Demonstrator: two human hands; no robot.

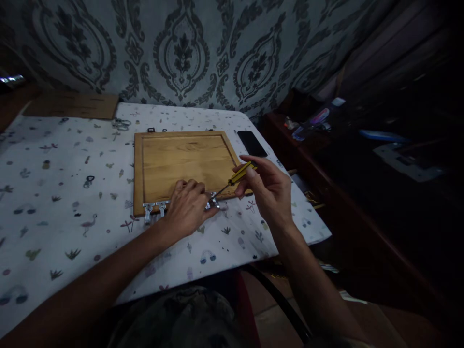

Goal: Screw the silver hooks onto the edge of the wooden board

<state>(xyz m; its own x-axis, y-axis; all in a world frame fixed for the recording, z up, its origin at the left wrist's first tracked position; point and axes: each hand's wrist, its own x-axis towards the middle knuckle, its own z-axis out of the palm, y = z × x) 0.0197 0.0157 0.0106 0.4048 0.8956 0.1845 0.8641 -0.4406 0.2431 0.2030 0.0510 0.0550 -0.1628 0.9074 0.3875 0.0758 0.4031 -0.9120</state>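
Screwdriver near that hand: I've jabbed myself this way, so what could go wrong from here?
The screwdriver in the right hand could slip off the metal fitting and jab the left hand, which is right beside it. A slip might also scratch the wooden panel, since the shaft angles down at its near edge.

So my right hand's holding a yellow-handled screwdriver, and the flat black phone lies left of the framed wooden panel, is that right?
Not quite: the flat black phone lies right of the framed brown wooden panel in the head view. Your right hand does hold a yellow-handled screwdriver.
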